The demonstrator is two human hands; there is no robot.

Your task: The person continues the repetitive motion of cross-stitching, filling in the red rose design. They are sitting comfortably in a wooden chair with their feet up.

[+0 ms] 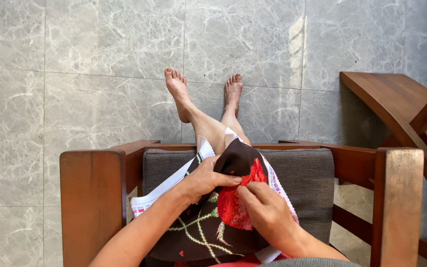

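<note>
Embroidery cloth [223, 217], dark with red flowers, lay low in the frame's centre, gripped by the left hand [206, 179]; right hand [265, 210] was pinched closed on it. Fabric was best kept taut there.

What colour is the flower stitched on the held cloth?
Red, on the dark embroidered cloth; head view shows it best.

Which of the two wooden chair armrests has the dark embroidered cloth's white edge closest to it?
The left wooden armrest: the dark embroidered cloth trails its white edge toward it, while the right wooden armrest stands apart across grey cushion.
</note>
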